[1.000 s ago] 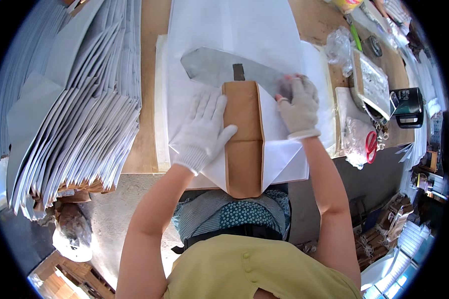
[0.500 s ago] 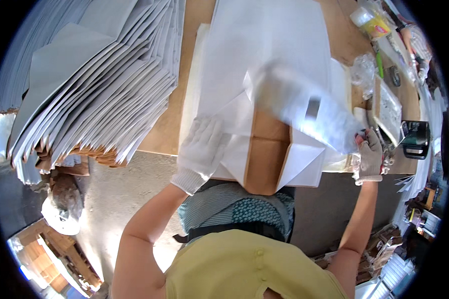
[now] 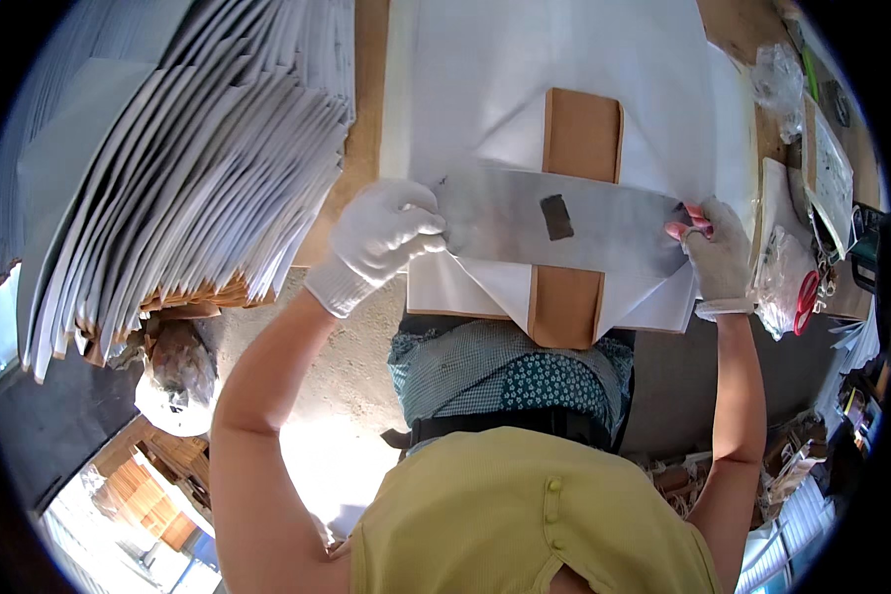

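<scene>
My right hand, in a worn glove with bare fingertips showing, grips the right end of a flat grey metal plate bearing a dark patch. My left hand, in a white knitted glove, has its fingers curled around the plate's left end. Crosswise, the plate lies over the bottom of a white paper bag. That bottom is folded out into angled flaps, with a brown inner strip showing beyond and nearer than the plate. The plate hides the middle of the fold.
A tall fanned stack of white paper bags with brown insides fills the left of the table. At the right are red-handled scissors, crumpled clear plastic and a white-faced board. A plastic-wrapped bundle is on the floor.
The plate has swung from a blurred slant to lie across the bag's fold. My left hand has come off the paper to the plate's left end. The view has shifted somewhat.
</scene>
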Demonstrator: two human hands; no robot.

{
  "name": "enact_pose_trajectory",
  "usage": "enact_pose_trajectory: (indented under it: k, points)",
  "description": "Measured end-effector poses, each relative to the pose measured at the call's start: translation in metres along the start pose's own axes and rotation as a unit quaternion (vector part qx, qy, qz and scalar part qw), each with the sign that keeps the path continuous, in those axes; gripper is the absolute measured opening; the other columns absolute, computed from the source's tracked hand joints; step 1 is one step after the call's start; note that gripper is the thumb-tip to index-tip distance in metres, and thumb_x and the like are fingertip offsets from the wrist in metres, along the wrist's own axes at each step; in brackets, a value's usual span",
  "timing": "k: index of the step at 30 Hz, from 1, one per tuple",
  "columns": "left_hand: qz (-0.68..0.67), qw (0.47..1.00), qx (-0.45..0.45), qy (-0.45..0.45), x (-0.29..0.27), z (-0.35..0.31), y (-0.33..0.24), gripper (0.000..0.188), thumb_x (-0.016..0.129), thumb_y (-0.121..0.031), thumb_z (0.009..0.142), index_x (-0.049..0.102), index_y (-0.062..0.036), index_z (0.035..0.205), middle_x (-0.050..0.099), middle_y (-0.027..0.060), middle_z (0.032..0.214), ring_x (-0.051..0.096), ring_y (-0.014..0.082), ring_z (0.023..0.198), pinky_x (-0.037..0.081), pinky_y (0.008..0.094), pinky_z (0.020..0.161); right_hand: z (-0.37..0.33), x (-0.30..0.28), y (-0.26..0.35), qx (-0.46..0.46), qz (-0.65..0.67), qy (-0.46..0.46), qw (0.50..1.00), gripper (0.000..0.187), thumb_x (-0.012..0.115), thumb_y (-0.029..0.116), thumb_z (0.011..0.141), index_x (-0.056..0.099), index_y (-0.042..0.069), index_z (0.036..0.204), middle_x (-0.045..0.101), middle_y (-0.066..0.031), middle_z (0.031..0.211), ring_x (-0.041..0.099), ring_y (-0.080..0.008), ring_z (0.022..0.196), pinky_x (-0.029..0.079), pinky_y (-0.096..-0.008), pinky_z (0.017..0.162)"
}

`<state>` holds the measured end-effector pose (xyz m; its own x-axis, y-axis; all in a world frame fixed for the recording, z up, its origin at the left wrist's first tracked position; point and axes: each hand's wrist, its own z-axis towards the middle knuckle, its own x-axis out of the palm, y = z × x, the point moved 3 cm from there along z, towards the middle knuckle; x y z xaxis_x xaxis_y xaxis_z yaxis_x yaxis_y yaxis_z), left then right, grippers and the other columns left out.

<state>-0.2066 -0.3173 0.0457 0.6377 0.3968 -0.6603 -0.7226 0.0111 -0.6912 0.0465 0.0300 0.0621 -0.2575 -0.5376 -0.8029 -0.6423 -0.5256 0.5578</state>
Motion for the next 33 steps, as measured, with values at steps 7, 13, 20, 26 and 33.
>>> enact_pose_trajectory:
  k: [7,13,20,26,33]
  points:
    - [0.185,0.98,0.043,0.051,0.01,0.006,-0.031,0.03,0.085,-0.019,0.075,0.068,-0.0085,0.097,0.064,0.0054,0.097,0.067,0.0252,0.098,0.055,0.0397,0.081,0.015,-0.003,0.028,-0.19,-0.231,0.028,0.954,0.025,0.081,0.016,0.081,0.066,0.005,0.099,0.071,-0.0141,0.101,0.067,-0.0351,0.099,0.052,-0.0474,0.084]
    - [0.292,0.944,0.051,0.146,0.061,0.036,-0.065,0.027,0.078,-0.03,0.074,0.063,-0.0122,0.089,0.059,0.0066,0.089,0.062,0.028,0.092,0.051,0.0414,0.08,0.045,0.005,0.06,-0.06,-0.295,0.165,0.939,0.03,0.081,0.017,0.085,0.067,0.008,0.11,0.072,-0.0157,0.101,0.069,-0.0351,0.101,0.053,-0.0466,0.091]
    - [0.119,0.99,0.003,0.072,0.061,0.046,-0.057,0.02,0.076,-0.008,0.064,0.066,-0.0083,0.081,0.063,0.0061,0.085,0.062,0.029,0.085,0.05,0.0394,0.077,-0.001,-0.013,0.022,-0.087,-0.088,0.244,0.962,0.056,0.089,0.012,0.074,0.063,0.017,0.124,0.058,-0.0119,0.14,0.055,-0.0397,0.132,0.049,-0.0472,0.108]
    - [0.055,0.986,-0.155,-0.015,0.074,0.031,-0.053,0.014,0.073,-0.006,0.065,0.068,-0.0116,0.077,0.065,0.0043,0.087,0.062,0.0292,0.09,0.047,0.0414,0.079,-0.027,-0.006,0.028,-0.225,-0.195,0.137,0.945,0.054,0.091,0.028,0.072,0.064,0.015,0.117,0.061,-0.0063,0.133,0.058,-0.0346,0.128,0.05,-0.0467,0.104]
    - [0.277,0.927,-0.254,-0.002,0.059,0.07,-0.055,0.059,0.085,-0.019,0.07,0.066,-0.0119,0.125,0.066,0.0103,0.105,0.062,0.0302,0.102,0.05,0.0421,0.092,-0.001,0.01,0.038,-0.147,-0.213,0.167,0.952,0.06,0.093,0.031,0.069,0.064,0.014,0.119,0.061,-0.0064,0.134,0.058,-0.0343,0.128,0.05,-0.0462,0.102]
